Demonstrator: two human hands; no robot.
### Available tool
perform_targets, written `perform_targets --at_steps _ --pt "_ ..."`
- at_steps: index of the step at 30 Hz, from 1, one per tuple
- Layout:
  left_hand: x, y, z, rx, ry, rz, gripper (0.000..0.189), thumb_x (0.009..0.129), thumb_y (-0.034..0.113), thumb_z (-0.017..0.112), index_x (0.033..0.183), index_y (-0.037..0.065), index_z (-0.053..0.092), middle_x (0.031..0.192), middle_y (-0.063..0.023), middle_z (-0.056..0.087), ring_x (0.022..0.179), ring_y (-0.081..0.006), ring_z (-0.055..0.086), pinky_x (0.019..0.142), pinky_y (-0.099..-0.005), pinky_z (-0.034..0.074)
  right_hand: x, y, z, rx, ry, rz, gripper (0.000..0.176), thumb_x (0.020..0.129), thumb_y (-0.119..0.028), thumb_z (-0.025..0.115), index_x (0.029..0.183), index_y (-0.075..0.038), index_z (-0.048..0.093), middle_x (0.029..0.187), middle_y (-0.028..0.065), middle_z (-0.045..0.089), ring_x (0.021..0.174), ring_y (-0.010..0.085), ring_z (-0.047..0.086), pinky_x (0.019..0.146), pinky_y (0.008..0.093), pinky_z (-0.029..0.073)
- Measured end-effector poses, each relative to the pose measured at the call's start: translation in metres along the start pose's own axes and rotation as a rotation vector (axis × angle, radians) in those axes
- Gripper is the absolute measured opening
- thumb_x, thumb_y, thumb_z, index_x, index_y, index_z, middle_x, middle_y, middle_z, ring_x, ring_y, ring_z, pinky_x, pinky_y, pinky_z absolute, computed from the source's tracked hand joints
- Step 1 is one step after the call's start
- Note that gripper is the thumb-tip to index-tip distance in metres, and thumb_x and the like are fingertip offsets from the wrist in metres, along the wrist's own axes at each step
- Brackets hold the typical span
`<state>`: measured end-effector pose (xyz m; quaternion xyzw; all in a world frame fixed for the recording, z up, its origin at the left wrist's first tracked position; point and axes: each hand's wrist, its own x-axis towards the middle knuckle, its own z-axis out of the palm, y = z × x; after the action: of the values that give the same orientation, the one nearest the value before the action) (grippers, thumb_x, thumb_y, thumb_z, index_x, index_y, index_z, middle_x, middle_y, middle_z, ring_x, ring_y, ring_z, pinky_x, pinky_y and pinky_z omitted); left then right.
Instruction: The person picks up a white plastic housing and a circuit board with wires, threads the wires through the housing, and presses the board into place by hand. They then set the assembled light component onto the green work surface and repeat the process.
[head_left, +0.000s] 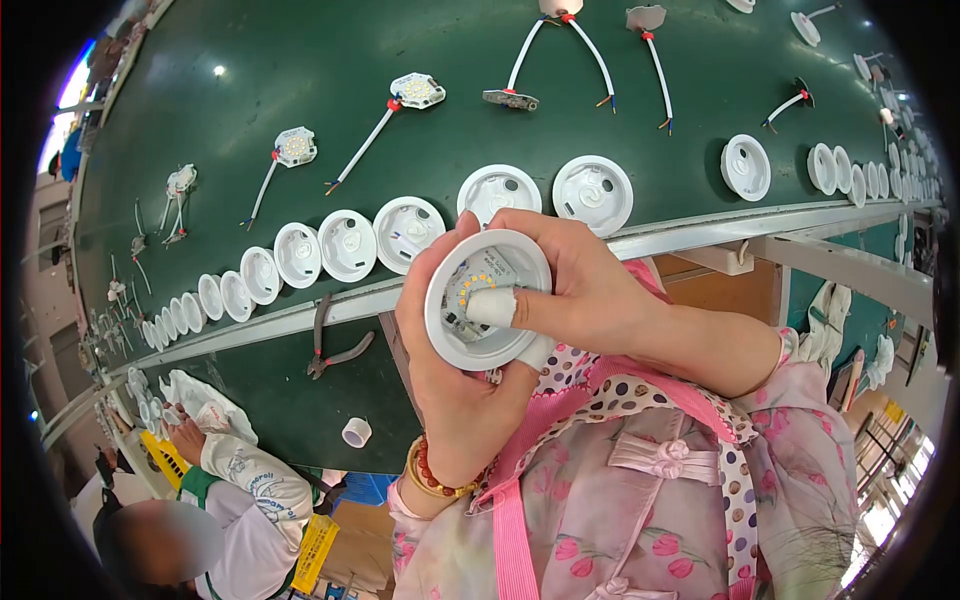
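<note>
A round white lamp housing [437,318] is held up in front of my chest, its open side toward me, with an LED board [480,285] inside. My left hand [450,385] wraps round its left and lower rim. Fingers of my right hand [570,285] curl over the upper right rim, and its thumb, wrapped in white tape, presses on the board. Directly behind the held housing, two more white housings [593,195] rest near the green bench's edge.
A row of white housings [297,255] lines the bench rail [700,228]. LED boards with white cables [417,91] lie farther back. Pliers [340,352] and a tape roll [356,432] are on the lower green surface. A co-worker [250,490] sits at lower left, one hand near white parts.
</note>
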<state>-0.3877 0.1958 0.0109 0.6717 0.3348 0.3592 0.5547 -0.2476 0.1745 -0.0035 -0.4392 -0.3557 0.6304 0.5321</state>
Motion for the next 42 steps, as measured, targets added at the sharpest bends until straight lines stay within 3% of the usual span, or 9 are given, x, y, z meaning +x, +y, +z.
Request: perform_targets --at_steps 6,13,19,21,23,27,29,32,42 --pt "0.002 0.004 0.003 0.183 0.004 0.013 0.083 0.063 -0.007 0.067 0.134 0.002 0.023 0.135 -0.0206 0.035 0.124 -0.0300 0.040 0.101 -0.0370 0.036 0.003 0.009 0.004 -0.008 0.038 -0.059 0.025 0.081 -0.016 0.063 0.098 -0.002 0.052 0.085 0.0007 0.056 0.080 0.0071 0.053 0.070 0.0242 0.044" --pt "0.012 0.003 -0.003 -0.330 0.167 -0.146 0.088 0.061 0.007 0.075 0.134 0.002 0.025 0.131 -0.0188 0.041 0.122 -0.0276 0.043 0.101 -0.0374 0.036 -0.001 -0.009 -0.005 0.373 -0.050 0.159 0.037 0.084 -0.017 0.060 0.113 0.002 0.051 0.098 0.0085 0.061 0.083 0.0101 0.058 0.069 0.0249 0.047" --pt "0.016 0.007 0.000 -0.295 0.206 -0.066 0.102 0.062 0.004 0.074 0.142 0.003 0.010 0.138 -0.0186 0.031 0.121 -0.0256 0.042 0.094 -0.0354 0.043 0.009 -0.025 -0.016 0.251 -0.002 0.150 0.036 0.083 -0.014 0.060 0.115 0.001 0.052 0.086 0.0051 0.063 0.055 0.0053 0.055 0.043 0.0182 0.036" --pt "0.013 0.015 -0.005 -0.233 0.092 -0.154 0.108 0.067 -0.006 0.068 0.143 0.008 -0.008 0.141 -0.0260 0.024 0.078 -0.0178 0.063 0.068 -0.0256 0.051 0.026 -0.022 -0.034 0.164 0.069 0.074 0.037 0.083 -0.012 0.056 0.117 0.000 0.050 0.086 0.0026 0.062 0.055 0.0034 0.053 0.046 0.0164 0.040" --pt "0.015 0.022 -0.006 -0.237 0.108 -0.240 0.105 0.067 -0.009 0.064 0.143 0.008 -0.007 0.142 -0.0270 0.022 0.067 -0.0142 0.062 0.068 -0.0245 0.051 0.045 -0.047 -0.059 -0.018 0.210 -0.013 0.032 0.080 -0.009 0.054 0.112 -0.003 0.055 0.082 0.0008 0.062 0.057 0.0034 0.054 0.046 0.0178 0.040" --pt "0.010 0.019 -0.012 -0.214 0.173 -0.228 0.092 0.072 -0.010 0.057 0.143 0.007 0.002 0.140 -0.0260 0.026 0.069 -0.0147 0.062 0.061 -0.0241 0.053 0.115 -0.083 -0.175 -1.011 0.827 -0.804 0.028 0.076 -0.007 0.057 0.103 -0.014 0.061 0.076 -0.0024 0.060 0.065 0.0078 0.058 0.049 0.0242 0.045" --pt "0.008 0.019 -0.011 -0.199 0.188 -0.237 0.087 0.073 -0.010 0.055 0.143 0.005 0.005 0.139 -0.0256 0.028 0.069 -0.0155 0.062 0.059 -0.0246 0.054 0.111 -0.116 -0.191 -1.528 1.000 -0.613 0.036 0.076 -0.007 0.056 0.112 -0.007 0.056 0.107 0.0184 0.059 0.088 0.0317 0.062 0.074 0.0342 0.049" --pt "0.008 0.018 -0.012 -0.207 0.165 -0.248 0.085 0.074 -0.011 0.053 0.143 0.005 0.006 0.138 -0.0252 0.028 0.069 -0.0157 0.063 0.059 -0.0246 0.053 0.137 -0.102 -0.272 -2.029 0.985 -0.833 0.027 0.073 -0.007 0.058 0.098 -0.018 0.061 0.081 -0.0025 0.057 0.070 0.0135 0.060 0.053 0.0293 0.048" --pt "0.009 0.011 -0.021 -0.208 0.192 -0.257 0.082 0.077 -0.008 0.055 0.142 0.005 0.007 0.138 -0.0246 0.029 0.070 -0.0162 0.063 0.061 -0.0229 0.052 0.117 -0.100 -0.287 -2.024 0.398 -0.269 0.016 0.081 -0.013 0.052 0.094 -0.015 0.063 0.099 -0.0021 0.058 0.084 0.0213 0.060 0.067 0.0333 0.050"
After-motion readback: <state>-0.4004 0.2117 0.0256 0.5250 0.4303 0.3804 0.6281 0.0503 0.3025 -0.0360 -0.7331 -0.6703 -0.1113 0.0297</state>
